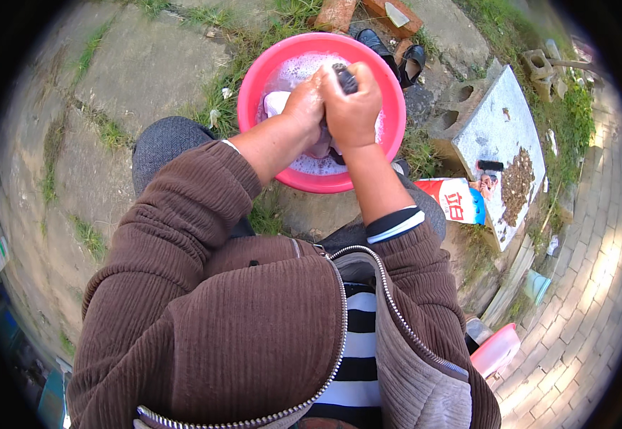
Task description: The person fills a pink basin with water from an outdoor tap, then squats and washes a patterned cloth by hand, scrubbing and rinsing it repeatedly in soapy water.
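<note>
Above a pink plastic basin (248, 80) of foamy water, my left hand (306, 102) and my right hand (355, 110) are pressed together. Both grip a bunched, wet dark cloth (346, 79), which pokes out between the fingers. The rest of that cloth is mostly hidden by my hands. Under my wrists, a pale pinkish cloth (320, 148) lies in the suds. A white cloth (275, 103) rises from the water to the left of my hands.
Black shoes (376, 45) and bricks (336, 15) lie beyond the basin. To the right, a printed plastic packet (453, 201) rests against a pale slab (504, 123) bearing a dark brush-like object (490, 165). A hollow block (458, 104) stands beside the slab.
</note>
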A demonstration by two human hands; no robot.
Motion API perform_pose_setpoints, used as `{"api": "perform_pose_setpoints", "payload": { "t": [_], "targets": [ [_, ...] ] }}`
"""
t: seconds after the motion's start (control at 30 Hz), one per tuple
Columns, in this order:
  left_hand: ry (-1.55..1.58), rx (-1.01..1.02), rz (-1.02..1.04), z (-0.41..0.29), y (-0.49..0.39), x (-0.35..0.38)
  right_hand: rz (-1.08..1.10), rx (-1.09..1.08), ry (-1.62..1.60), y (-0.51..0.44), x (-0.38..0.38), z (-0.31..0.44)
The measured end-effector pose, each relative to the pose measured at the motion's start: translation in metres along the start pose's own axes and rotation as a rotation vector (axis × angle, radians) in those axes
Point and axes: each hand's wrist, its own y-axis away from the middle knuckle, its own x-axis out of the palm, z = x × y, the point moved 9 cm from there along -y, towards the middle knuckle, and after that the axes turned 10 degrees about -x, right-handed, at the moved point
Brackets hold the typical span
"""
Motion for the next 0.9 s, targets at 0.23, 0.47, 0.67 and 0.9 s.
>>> {"api": "perform_pose_setpoints", "payload": {
  "t": [0.23, 0.47, 0.67, 0.9],
  "targets": [
    [-0.106, 0.004, 0.006, -0.025, -0.013, -0.014, -0.011, 0.180, -0.257, 0.024, 0.022, -0.001],
    [-0.283, 0.100, -0.105, 0.004, -0.007, -0.008, -0.257, 0.242, -0.140, 0.005, -0.006, -0.062],
    [-0.207, 0.038, -0.054, -0.008, -0.008, -0.020, -0.096, 0.101, -0.215, 0.025, 0.014, -0.019],
    [-0.054, 0.074, 0.002, -0.015, -0.008, -0.019, -0.017, 0.122, -0.332, 0.030, 0.021, -0.006]
  ]
}}
